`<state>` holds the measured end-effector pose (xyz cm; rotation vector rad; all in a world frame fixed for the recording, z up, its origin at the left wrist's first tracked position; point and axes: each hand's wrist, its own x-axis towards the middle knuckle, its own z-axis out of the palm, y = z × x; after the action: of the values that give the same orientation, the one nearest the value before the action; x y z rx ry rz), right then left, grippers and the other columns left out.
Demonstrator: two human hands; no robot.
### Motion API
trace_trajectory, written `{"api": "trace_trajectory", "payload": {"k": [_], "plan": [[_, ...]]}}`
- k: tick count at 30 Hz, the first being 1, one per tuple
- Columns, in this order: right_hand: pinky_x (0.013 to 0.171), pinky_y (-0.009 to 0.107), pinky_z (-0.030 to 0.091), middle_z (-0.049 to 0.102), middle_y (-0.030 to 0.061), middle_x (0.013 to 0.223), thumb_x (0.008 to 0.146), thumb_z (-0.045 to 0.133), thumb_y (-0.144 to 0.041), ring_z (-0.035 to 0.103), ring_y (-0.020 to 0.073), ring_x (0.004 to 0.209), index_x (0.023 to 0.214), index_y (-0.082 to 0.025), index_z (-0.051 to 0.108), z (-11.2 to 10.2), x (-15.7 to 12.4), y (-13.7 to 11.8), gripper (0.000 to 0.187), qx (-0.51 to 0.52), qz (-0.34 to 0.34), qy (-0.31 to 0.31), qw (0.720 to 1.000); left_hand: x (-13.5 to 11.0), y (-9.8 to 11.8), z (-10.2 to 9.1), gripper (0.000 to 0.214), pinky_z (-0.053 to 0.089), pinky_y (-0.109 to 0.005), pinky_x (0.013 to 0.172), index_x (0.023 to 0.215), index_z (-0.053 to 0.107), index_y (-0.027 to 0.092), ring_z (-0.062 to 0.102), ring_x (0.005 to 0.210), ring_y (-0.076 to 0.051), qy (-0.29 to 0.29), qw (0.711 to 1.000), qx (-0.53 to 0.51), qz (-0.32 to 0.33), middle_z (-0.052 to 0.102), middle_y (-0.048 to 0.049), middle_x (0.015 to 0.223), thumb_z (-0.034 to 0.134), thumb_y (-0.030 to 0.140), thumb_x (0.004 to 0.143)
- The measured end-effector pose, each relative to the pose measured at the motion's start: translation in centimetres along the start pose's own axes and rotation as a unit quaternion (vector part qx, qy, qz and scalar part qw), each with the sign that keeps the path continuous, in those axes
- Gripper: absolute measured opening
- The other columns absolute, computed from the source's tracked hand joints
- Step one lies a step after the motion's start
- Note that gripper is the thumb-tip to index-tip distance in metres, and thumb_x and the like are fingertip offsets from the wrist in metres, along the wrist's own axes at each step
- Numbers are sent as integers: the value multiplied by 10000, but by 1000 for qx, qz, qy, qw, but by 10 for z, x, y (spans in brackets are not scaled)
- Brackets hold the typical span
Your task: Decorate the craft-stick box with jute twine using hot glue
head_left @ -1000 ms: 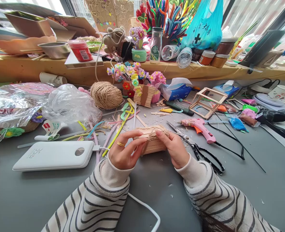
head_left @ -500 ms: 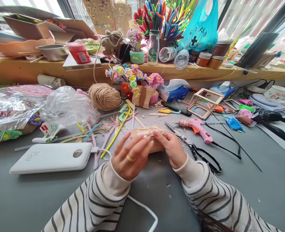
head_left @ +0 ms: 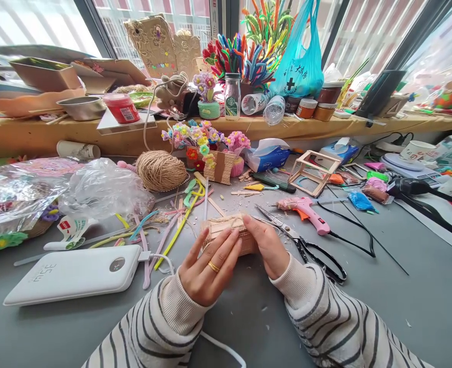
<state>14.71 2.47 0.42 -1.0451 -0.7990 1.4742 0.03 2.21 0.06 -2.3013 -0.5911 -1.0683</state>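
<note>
Between my hands is a small box of light wooden sticks (head_left: 249, 247), with jute twine (head_left: 226, 221) along its upper edge and left end. My left hand (head_left: 207, 268), a gold ring on one finger, is closed against the box, its fingers pressed together over the top and its thumb at the left end. My right hand (head_left: 271, 246) grips the right end, thumb on the twine and the other fingers mostly hidden behind. Scissors (head_left: 302, 243) lie partly open just beyond my right hand, near a pink hot glue gun (head_left: 306, 212).
A white power bank (head_left: 72, 276) with its cable lies at the left. Behind are a twine ball (head_left: 161, 171), pipe cleaners (head_left: 178, 225), a stick frame (head_left: 314, 173) and a tissue pack (head_left: 268, 156). A crowded ledge (head_left: 134, 138) runs along the windows.
My left hand has come down from hovering, fingers spread, onto the box's top. My right hand keeps its hold. The camera view has tilted up and shifted slightly right.
</note>
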Motion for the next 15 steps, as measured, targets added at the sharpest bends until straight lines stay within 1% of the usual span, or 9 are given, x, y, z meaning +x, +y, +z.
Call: {"api": "trace_trajectory", "payload": {"k": [4, 8, 11, 15], "plan": [[741, 293, 435, 686, 16, 746, 698, 638, -471, 598, 170, 760, 792, -175, 703, -2, -1, -1, 317, 15, -17, 11, 1000, 1, -2, 1, 316, 268, -410, 1095, 1019, 608, 97, 629, 979, -172, 2, 1000, 5, -4, 665, -72, 1034, 480, 46, 734], [748, 300, 430, 687, 22, 784, 719, 616, -471, 585, 170, 764, 782, -180, 702, -6, 0, 1, 310, 16, -27, 1, 999, 2, -4, 1, 318, 280, -416, 1089, 1014, 601, 107, 625, 988, -171, 0, 1000, 1, -6, 664, -70, 1034, 477, 45, 728], [750, 306, 426, 677, 21, 764, 728, 604, -477, 577, 175, 770, 744, -180, 697, -8, -1, 2, 311, -12, -49, -5, 999, 2, -5, 1, 324, 281, -424, 1088, 1019, 596, 105, 618, 1002, -178, -2, 1000, -1, -9, 661, -75, 1041, 476, 41, 725], [803, 311, 415, 667, 10, 727, 713, 622, -470, 573, 189, 837, 720, -189, 697, -10, -1, 1, 291, -71, -67, 3, 995, 2, -5, 3, 339, 277, -436, 1089, 1033, 585, 87, 608, 1022, -190, -9, 1000, -5, -11, 657, -90, 1051, 479, 29, 716]]}}
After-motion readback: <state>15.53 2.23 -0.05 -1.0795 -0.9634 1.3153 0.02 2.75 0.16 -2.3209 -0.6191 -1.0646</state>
